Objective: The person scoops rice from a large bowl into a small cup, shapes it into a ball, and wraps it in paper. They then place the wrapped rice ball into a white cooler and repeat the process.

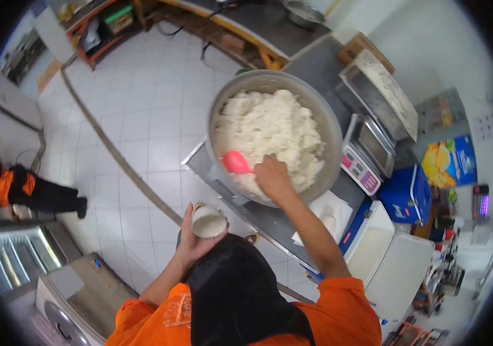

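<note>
A large grey tub [334,141] stands on the counter, heaped with a white, lumpy mass [275,121] that looks like cooked rice or grated food. My right hand [272,177] is over the near part of the heap, closed round the handle of a pink-red spoon [235,162]. The spoon's bowl rests at the heap's left edge. Lower left of the tub, my left hand [193,245] has its fingers wrapped round a small white cup [208,224], its mouth turned up toward me. Some pale stuff seems to lie inside the cup.
Right of the tub stands a scale [363,167] with a clear lidded container [380,95] behind it. Nearer are white paper [339,209], a blue cooler [403,196] and an open white cooler box [370,245]. A person [30,187] is at far left, across the tiled floor [128,127].
</note>
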Available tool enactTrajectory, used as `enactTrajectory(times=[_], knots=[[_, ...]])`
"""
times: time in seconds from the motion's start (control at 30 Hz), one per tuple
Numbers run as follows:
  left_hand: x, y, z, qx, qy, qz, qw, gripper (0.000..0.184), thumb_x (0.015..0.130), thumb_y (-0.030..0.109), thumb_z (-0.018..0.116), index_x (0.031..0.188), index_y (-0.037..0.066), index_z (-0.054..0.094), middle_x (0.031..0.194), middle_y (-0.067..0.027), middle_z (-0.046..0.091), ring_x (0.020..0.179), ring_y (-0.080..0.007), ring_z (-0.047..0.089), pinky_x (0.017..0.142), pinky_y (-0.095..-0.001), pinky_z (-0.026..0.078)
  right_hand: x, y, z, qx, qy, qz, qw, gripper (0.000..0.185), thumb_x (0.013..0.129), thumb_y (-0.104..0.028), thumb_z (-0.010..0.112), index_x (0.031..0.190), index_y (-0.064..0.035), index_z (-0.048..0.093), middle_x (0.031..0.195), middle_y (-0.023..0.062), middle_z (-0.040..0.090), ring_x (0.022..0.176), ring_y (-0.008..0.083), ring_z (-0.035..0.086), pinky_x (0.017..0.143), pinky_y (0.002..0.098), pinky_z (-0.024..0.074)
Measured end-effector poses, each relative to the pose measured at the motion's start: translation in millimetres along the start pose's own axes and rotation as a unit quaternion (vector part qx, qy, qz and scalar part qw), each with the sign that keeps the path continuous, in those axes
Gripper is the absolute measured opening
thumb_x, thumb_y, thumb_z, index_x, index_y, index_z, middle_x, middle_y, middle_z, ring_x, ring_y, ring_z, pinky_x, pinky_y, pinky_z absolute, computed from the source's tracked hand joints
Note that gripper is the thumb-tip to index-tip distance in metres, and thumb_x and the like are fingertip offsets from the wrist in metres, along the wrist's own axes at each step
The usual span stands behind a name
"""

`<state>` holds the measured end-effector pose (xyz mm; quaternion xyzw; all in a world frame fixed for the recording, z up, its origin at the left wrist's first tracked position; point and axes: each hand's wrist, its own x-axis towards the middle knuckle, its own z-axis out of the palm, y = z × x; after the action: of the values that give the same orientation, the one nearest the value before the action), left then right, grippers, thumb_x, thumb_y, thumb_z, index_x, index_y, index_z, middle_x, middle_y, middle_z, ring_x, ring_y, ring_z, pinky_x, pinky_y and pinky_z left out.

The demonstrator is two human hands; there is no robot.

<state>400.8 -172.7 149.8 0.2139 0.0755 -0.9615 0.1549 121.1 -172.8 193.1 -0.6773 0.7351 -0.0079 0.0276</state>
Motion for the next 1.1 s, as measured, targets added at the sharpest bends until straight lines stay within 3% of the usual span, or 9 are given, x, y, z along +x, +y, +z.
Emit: enactTrajectory(times=[0.07,0.27,0.37,0.5,0.63,0.7,0.8,0.9,1.1], knots=[[-4,26,13,-0.067,0.121,0.089,0.986,0.068,0.093,0.066,0.048,0.125,0.006,0.054,0.125,-0.0149,0.058,0.12,-0.0332,0.054,0.106,-0.0496,0.043,17,0,11,-0.071,-0.09,0.026,0.993,0.018,0.083,-0.011,0.056,0.081,-0.004,0.073,0.083,0.0174,0.066,0.091,0.0358,0.063,0.07,0.0467,0.0541],[9,81,35,-0.053,0.145,0.157,0.976,0.062,0.091,0.061,0.055,0.122,0.007,0.055,0.12,-0.0096,0.059,0.115,-0.0263,0.056,0.104,-0.0479,0.044,59,-5,-22,-0.083,-0.134,0.059,0.986,0.015,0.082,-0.008,0.058,0.086,-0.0049,0.073,0.092,0.0211,0.069,0.093,0.0362,0.066,0.075,0.0454,0.0558],[28,102,30,0.006,0.186,0.13,0.974,0.053,0.094,0.059,0.049,0.12,0.013,0.059,0.117,-0.0038,0.061,0.107,-0.0215,0.055,0.091,-0.0414,0.045,92,-2,-10,-0.033,-0.272,0.113,0.955,0.018,0.081,-0.008,0.061,0.093,-0.0025,0.072,0.1,0.0244,0.07,0.095,0.0353,0.069,0.082,0.044,0.0557],[67,116,14,0.189,0.144,0.192,0.952,0.055,0.097,0.056,0.046,0.135,0.016,0.05,0.125,-0.0089,0.055,0.115,-0.0241,0.052,0.092,-0.0461,0.044,115,-2,21,-0.007,-0.344,0.158,0.926,0.02,0.08,-0.011,0.062,0.095,-0.0007,0.072,0.099,0.0235,0.071,0.098,0.0359,0.069,0.082,0.0444,0.0556],[90,120,59,0.274,0.218,0.282,0.893,0.06,0.101,0.045,0.044,0.149,0.013,0.027,0.145,-0.0144,0.036,0.128,-0.0287,0.044,0.104,-0.0511,0.039,124,5,-38,-0.045,-0.312,0.155,0.936,0.023,0.084,-0.013,0.058,0.097,0.0011,0.072,0.092,0.0227,0.071,0.092,0.0361,0.07,0.079,0.0465,0.0554],[107,129,55,0.315,0.197,0.287,0.883,0.057,0.102,0.043,0.041,0.149,0.012,0.029,0.142,-0.0156,0.04,0.126,-0.0281,0.045,0.1,-0.0471,0.042,129,26,-52,-0.014,-0.114,0.14,0.984,0.024,0.088,-0.012,0.053,0.096,0.0011,0.071,0.086,0.0211,0.071,0.083,0.0354,0.071,0.072,0.0471,0.0551],[126,136,59,0.388,0.163,0.276,0.864,0.055,0.101,0.035,0.048,0.147,0.01,0.032,0.135,-0.0178,0.048,0.12,-0.0263,0.05,0.097,-0.04,0.045,172,53,-50,-0.06,0.028,0.133,0.989,0.023,0.091,-0.011,0.05,0.095,0.0002,0.07,0.079,0.0197,0.07,0.073,0.0345,0.07,0.065,0.0474,0.0544],[142,140,66,0.568,0.112,0.347,0.738,0.066,0.095,0.021,0.066,0.148,0.009,0.029,0.127,-0.0178,0.055,0.113,-0.0241,0.056,0.098,-0.0356,0.045,194,65,-15,-0.054,-0.019,0.043,0.997,0.024,0.093,-0.01,0.048,0.097,0.0034,0.067,0.076,0.0199,0.069,0.068,0.0344,0.069,0.06,0.046,0.0545],[156,151,60,0.568,0.063,0.327,0.752,0.065,0.098,0.022,0.062,0.149,0.01,0.023,0.129,-0.0165,0.051,0.115,-0.0217,0.053,0.099,-0.0348,0.044,144,5,2,0.003,-0.09,0.052,0.995,0.029,0.094,-0.011,0.046,0.105,0.011,0.061,0.073,0.0221,0.068,0.066,0.0362,0.069,0.06,0.0471,0.055]])
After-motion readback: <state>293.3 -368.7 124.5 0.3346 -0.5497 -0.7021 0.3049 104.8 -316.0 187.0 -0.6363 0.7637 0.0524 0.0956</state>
